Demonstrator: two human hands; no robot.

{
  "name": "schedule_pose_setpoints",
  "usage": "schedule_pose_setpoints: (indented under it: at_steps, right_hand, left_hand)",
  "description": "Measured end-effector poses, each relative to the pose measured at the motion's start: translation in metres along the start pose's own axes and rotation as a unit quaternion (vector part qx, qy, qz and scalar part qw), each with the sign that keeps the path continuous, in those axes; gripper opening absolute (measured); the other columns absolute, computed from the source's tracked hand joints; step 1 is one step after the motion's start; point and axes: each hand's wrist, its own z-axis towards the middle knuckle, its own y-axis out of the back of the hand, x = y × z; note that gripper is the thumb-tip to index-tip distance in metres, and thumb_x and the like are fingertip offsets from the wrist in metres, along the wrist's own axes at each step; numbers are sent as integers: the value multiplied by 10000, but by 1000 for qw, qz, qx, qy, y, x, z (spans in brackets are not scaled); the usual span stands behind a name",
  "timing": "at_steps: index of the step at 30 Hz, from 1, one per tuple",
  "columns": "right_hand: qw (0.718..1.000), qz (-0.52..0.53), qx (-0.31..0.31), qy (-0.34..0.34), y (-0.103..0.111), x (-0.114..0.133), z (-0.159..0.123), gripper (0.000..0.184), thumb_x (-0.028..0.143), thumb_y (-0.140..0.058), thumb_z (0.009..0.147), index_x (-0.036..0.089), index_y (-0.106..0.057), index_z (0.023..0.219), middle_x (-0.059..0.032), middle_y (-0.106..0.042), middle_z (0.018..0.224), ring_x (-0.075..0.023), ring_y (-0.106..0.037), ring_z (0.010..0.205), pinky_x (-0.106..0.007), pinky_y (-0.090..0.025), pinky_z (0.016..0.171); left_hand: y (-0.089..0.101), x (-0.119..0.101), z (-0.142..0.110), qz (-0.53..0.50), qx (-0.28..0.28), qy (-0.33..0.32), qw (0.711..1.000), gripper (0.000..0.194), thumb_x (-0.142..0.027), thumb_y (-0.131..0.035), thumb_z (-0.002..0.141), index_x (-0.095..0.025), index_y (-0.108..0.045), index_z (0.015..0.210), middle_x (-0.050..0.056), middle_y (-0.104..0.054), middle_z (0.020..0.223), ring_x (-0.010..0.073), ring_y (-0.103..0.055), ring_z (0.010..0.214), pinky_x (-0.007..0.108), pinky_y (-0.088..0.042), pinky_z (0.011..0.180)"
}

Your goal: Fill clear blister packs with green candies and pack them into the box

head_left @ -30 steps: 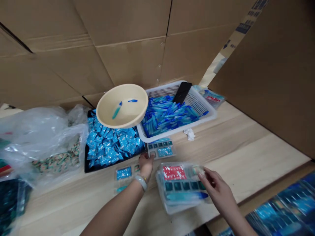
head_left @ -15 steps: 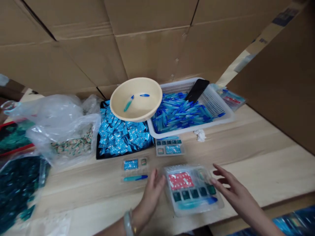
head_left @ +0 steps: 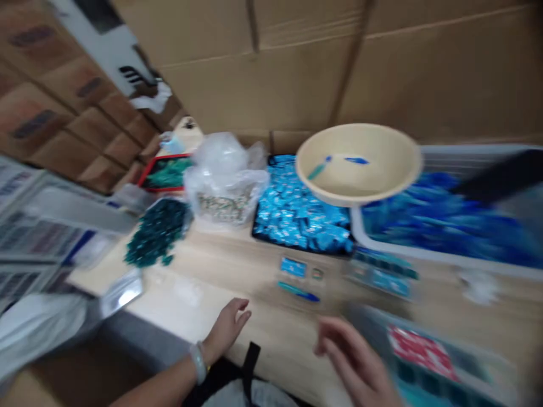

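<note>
Even, moderate indoor lighting, its source out of view. The table (head_left: pixel 275 322) is palest at left; white glare marks the clear plastic (head_left: pixel 124 294) at its edge. Small highlights dot the blue packets (head_left: pixel 297 206) and the bag (head_left: pixel 220 152). The cardboard wall (head_left: pixel 305 85) is duller, darkening toward the right margin. Motion blur is heaviest at right, smearing the pens (head_left: pixel 445 217), phone (head_left: pixel 504 175) and red packet (head_left: pixel 419 350); the left hand (head_left: pixel 223 328) is crisper than the right hand (head_left: pixel 356 362).

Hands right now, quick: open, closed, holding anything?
Left hand: open, nothing visible in it.
Right hand: blurred but open, loosely curved, nothing visible in it; nearest the red packet.
</note>
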Motion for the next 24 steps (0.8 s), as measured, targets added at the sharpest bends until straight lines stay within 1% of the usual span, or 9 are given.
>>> schedule_pose_setpoints:
  at_steps: [1, 3, 6, 9, 11, 14, 18, 21, 24]
  right_hand:
    - [999, 2, 40, 26, -32, -5, 12, 259, 443, -517, 694, 253, -626, 832, -46, -608, 721, -183, -578, 673, -286, -497, 602]
    - [993, -13, 106, 60, -91, -16, 35, 251, 405, -490, 729, 217, -625, 824, -38, -601, 678, -166, -574, 640, -265, -490, 592]
    - [979, -55, 164, 112, -164, -28, 65, 241, 318, -430, 773, 207, -610, 887, -31, -606, 676, -159, -576, 622, -269, -484, 596]
    - [948, -111, 212, 209, -231, -32, 87, 335, 209, -394, 772, 212, -530, 1078, -70, -600, 926, -183, -569, 827, -322, -462, 747]
    - [914, -169, 262, 259, -282, -28, 102, 337, 159, -387, 764, 209, -545, 1058, -78, -592, 940, -193, -551, 863, -339, -447, 770]
    - [870, -242, 290, 316, -365, -16, 136, 317, 112, -385, 759, 193, -575, 999, -78, -596, 902, -193, -530, 870, -330, -428, 775]
    - [833, -340, 243, 362, -458, 3, 193, 350, 119, -353, 796, 171, -510, 1104, -97, -562, 983, -190, -494, 901, -313, -395, 769]
    - [774, -435, 245, 389, -495, 6, 220, 265, 168, -382, 805, 193, -579, 980, -88, -569, 917, -208, -482, 859, -322, -365, 729]
    - [730, -478, 241, 425, -506, 1, 224, 205, 208, -406, 804, 207, -601, 868, -76, -572, 867, -222, -460, 854, -339, -319, 715]
  left_hand:
    - [16, 17, -5, 27, -30, 2, 999, 296, -346, -437, 778, -156, -576, 958, 89, -596, 949, 182, -551, 902, 317, -421, 839]
    - [54, 53, -12, 80, -97, 20, 992, 288, -335, -434, 781, -158, -574, 961, 89, -593, 960, 189, -545, 923, 328, -408, 864]
    - [118, 108, -23, 141, -190, 73, 969, 285, -308, -440, 776, -154, -562, 983, 95, -582, 992, 204, -539, 942, 347, -392, 887]
    - [171, 155, -28, 165, -236, 105, 952, 271, -281, -429, 781, -155, -566, 978, 99, -570, 1014, 207, -524, 966, 341, -382, 896]
    - [195, 179, -18, 161, -246, 95, 951, 245, -253, -408, 793, -168, -580, 946, 89, -575, 984, 196, -526, 948, 332, -388, 883]
    - [212, 204, 18, 143, -254, 65, 954, 232, -217, -394, 801, -169, -589, 917, 75, -579, 923, 177, -527, 903, 322, -401, 855]
    - [212, 232, 66, 120, -277, 59, 951, 229, -126, -455, 742, -150, -561, 944, 69, -544, 923, 170, -517, 869, 322, -413, 819]
    - [208, 253, 77, 94, -298, 35, 949, 244, -48, -443, 702, -147, -544, 902, 60, -508, 900, 165, -499, 852, 325, -417, 805]
    - [207, 268, 74, 46, -301, -19, 952, 259, -13, -429, 683, -158, -530, 872, 50, -483, 902, 158, -482, 868, 324, -419, 813]
